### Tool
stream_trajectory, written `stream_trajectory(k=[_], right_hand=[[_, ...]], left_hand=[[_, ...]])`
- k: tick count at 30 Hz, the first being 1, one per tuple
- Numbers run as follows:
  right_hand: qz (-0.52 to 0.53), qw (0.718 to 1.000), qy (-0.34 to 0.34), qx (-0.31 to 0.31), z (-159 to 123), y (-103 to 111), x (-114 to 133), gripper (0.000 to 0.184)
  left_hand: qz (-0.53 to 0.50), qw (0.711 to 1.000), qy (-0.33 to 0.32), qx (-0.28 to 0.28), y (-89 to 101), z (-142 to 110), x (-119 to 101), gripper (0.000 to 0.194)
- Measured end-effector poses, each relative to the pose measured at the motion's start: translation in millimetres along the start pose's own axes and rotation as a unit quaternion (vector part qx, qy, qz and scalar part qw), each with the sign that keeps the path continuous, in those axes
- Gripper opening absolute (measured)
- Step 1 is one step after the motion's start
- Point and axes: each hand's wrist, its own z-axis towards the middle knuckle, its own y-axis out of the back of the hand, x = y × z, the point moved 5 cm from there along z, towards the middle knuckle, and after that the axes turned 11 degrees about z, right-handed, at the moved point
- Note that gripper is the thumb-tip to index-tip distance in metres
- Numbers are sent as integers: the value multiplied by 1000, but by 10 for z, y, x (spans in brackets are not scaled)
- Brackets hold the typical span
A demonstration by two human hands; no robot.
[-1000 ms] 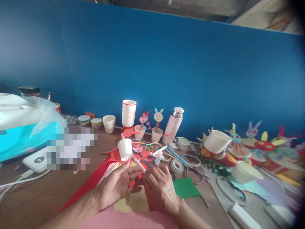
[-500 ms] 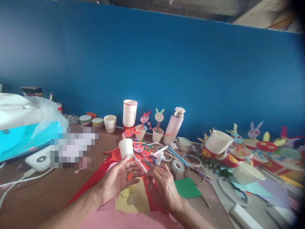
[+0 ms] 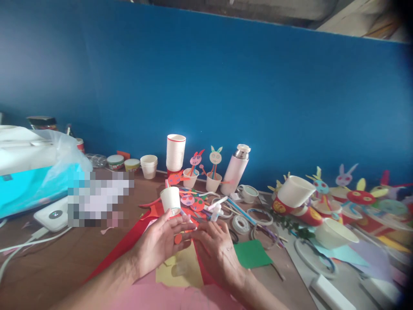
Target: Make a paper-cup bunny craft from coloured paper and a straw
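My left hand (image 3: 158, 245) and my right hand (image 3: 215, 252) meet fingertip to fingertip over sheets of red paper (image 3: 129, 245) and yellow paper (image 3: 180, 271). The left hand's curled fingers and thumb hold a small orange paper disc (image 3: 177, 238). The right hand's fingers pinch the near end of a thin white straw (image 3: 188, 219), which slants away toward an upturned white paper cup (image 3: 170, 200) just beyond the left hand. Both hands hover a little above the table.
Beyond the hands lie paper faces, straws and tape rolls (image 3: 239, 224). A cup stack (image 3: 175, 153), bunny figures in cups (image 3: 213, 170) and a pink flask (image 3: 234, 169) stand by the blue wall. Green paper (image 3: 252, 254) and cup crafts (image 3: 293, 191) lie right; a power bank (image 3: 53, 214) left.
Both hands have risen slightly and drawn closer at the fingertips. The straw has tipped so that less of it shows, and the orange disc has moved up with the left hand.
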Motion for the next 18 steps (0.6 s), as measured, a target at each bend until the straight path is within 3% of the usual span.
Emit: stream_trajectory(k=[12,15,18], right_hand=[[-3,1000,14,16,-37,-159,120,9],[80,996,-36,9,-32,-127,80,13],[196,971,-136,-9,-21,-80,12,18]], left_hand=[[-20,999,26,20,-123,-18,107,49],[-3,999,31,26,-152,-15,126,50],[51,998,37,20,-159,-20,124,50]])
